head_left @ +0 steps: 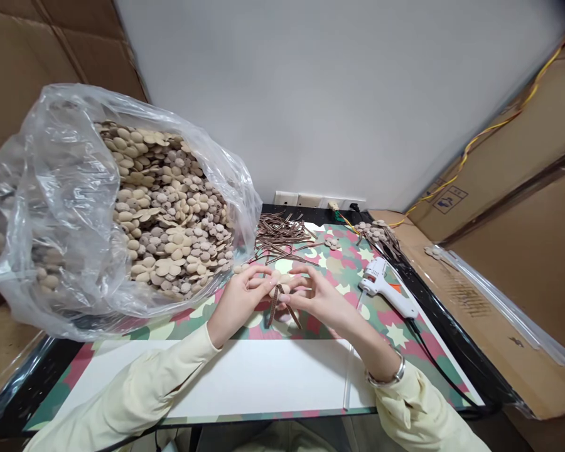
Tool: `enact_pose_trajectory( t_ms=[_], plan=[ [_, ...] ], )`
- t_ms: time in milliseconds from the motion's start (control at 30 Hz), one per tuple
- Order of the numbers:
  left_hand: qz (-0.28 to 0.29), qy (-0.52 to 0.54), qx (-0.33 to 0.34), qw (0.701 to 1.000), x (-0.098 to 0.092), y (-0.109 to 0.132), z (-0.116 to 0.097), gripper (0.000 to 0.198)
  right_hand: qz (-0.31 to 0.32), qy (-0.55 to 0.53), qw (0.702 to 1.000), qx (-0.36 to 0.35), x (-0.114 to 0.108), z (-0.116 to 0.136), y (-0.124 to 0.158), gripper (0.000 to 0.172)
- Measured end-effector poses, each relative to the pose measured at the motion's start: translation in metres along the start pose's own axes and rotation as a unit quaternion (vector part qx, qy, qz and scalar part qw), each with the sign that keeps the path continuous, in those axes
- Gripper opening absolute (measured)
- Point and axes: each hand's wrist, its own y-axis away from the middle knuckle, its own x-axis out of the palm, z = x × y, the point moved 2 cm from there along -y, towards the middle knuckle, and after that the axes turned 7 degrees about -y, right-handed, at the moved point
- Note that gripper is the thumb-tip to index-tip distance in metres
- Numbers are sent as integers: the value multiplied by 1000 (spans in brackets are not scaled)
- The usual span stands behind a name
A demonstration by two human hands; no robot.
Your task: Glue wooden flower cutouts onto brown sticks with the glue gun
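Note:
Over the middle of the table my left hand (242, 295) and my right hand (314, 294) meet, fingers pinched together on a small beige felt flower piece (280, 280). Two brown ribbon strips (274, 304) hang down from that piece between my hands. Both sleeves are pale yellow, and a silver bracelet sits on my right wrist. A white glue gun (386, 285) lies on the table just right of my right hand.
A big clear plastic bag (66, 207) full of beige flower pieces fills the left side. A heap of brown strips (280, 235) and finished flowers (376, 232) lie at the back. White sheet (245, 376) on the camouflage table cover (339, 263). Cardboard boxes (522, 207) stand right.

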Motion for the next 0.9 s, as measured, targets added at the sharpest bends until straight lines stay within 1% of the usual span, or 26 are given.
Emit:
enact_pose_trajectory(
  t_ms=[67, 167, 267, 367, 467, 567, 767, 900],
  plan=[
    [-9, 0, 3, 1000, 0, 0, 1, 31, 0, -25, 1000, 4, 4, -6, -3, 46],
    [-14, -23, 10, 1000, 1, 0, 3, 34, 15, -43, 999, -6, 7, -10, -6, 40],
    [-27, -82, 36, 996, 1, 0, 1, 30, 23, -26, 999, -17, 5, -11, -8, 34],
    [-33, -125, 53, 990, 0, 0, -1, 28, 19, -14, 1000, -18, 4, -10, -8, 34],
    [-20, -108, 33, 993, 1, -1, 1, 30, 25, -11, 1000, -13, 4, -8, -6, 33],
    [-22, -77, 18, 997, 1, -1, 4, 27, 38, 0, 999, -5, 3, -5, -2, 33],
    [-37, -79, 26, 996, 0, -1, 5, 27, 29, 6, 1000, -9, -3, -3, 0, 30],
    [-54, -92, 49, 993, -1, 0, 4, 25, 25, 18, 999, 16, -4, -5, -2, 30]
  ],
)
